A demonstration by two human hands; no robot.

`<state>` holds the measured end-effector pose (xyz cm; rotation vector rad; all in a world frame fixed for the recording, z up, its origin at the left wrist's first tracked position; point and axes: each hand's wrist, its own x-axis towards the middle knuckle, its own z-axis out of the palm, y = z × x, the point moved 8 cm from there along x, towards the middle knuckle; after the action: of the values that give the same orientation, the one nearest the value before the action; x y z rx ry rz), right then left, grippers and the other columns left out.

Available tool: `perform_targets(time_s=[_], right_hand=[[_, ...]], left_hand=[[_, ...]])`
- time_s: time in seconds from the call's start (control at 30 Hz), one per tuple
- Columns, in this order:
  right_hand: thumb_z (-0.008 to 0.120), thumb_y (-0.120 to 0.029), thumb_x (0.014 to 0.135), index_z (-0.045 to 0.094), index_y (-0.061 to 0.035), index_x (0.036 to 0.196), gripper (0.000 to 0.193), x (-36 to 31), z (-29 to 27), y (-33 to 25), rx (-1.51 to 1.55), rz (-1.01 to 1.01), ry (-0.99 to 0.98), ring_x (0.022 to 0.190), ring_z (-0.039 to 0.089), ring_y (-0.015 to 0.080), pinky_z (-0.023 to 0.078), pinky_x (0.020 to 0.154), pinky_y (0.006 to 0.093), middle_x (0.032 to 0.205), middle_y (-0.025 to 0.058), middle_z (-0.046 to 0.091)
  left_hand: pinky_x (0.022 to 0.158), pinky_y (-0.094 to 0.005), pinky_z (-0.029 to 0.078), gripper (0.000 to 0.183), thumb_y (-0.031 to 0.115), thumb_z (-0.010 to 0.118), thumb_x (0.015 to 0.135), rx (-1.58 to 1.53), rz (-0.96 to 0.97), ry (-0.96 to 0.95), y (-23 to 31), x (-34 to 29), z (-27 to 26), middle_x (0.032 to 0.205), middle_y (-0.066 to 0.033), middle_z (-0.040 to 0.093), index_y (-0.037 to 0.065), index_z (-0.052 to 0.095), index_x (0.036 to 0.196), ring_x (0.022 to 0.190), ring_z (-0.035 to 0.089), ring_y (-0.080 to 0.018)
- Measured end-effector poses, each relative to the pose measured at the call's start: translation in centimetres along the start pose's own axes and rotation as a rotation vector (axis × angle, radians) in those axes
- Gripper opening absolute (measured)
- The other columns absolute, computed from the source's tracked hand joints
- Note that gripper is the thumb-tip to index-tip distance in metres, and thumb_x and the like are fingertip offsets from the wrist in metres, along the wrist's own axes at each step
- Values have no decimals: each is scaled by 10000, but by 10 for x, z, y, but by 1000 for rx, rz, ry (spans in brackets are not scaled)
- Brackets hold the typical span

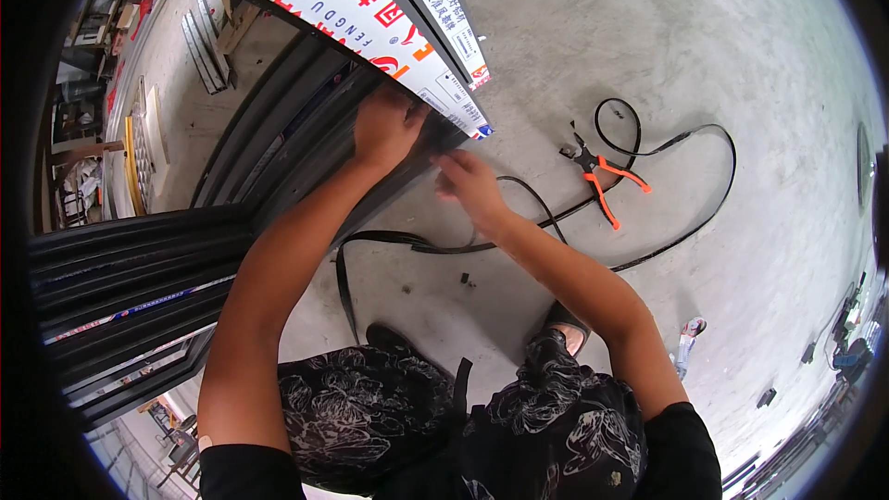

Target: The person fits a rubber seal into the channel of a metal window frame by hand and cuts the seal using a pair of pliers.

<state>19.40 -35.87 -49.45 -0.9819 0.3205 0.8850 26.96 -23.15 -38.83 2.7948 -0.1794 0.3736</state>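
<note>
Dark grey metal frames (306,157) stand stacked at my left, with a white printed protective film (389,46) along the top one. My left hand (387,130) reaches in at the frame's near corner, just below the film. Its fingers are curled against the dark profile, and their tips are partly hidden. My right hand (470,187) is just right of that corner, thumb and fingers pinched together. Whatever lies between them is too small to make out. A long black rubber strip (398,238) winds over the floor below and beyond my right hand.
Pliers with orange handles (602,181) lie across the strip's loops on the concrete floor (574,28). Small dark scraps (466,279) are scattered near my feet. A clear bottle (687,344) lies at the right. Metal profiles (206,46) and boards lie at the far left.
</note>
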Motion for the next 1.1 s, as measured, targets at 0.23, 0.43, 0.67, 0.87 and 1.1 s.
perform_targets(time_s=[0.23,0.43,0.67,0.87,1.1], right_hand=[[555,-207,969,614,5,1055,236,-3,-1,0,8,23,15,620,544,115,461,582,251,714,36,569],[552,-195,970,618,8,1042,226,2,2,-1,20,-9,14,617,544,118,464,574,252,716,39,570],[547,-197,974,620,14,1051,235,2,8,-2,-15,2,5,621,548,119,473,584,252,714,40,570],[553,-204,972,621,12,1061,244,-1,2,2,25,10,10,626,551,118,477,591,251,729,41,578],[557,-212,973,620,11,1064,249,3,-6,7,17,11,48,632,554,119,475,591,251,733,43,582]], left_hand=[[621,-463,467,184,215,680,809,3,55,59,14,11,-38,730,-154,632,34,667,774,691,596,-366],[622,-434,484,178,230,693,817,-119,-141,131,8,8,-42,725,-119,653,53,678,827,684,625,-325],[713,-393,518,234,173,704,807,-181,-317,-232,-9,-4,24,891,-152,701,28,679,989,804,674,-318],[673,-413,514,207,211,701,809,-148,-377,-152,-15,-11,21,834,-137,693,43,696,929,761,653,-354],[605,-432,466,154,215,678,822,-73,16,136,12,11,-55,745,-111,631,62,673,832,703,595,-312]])
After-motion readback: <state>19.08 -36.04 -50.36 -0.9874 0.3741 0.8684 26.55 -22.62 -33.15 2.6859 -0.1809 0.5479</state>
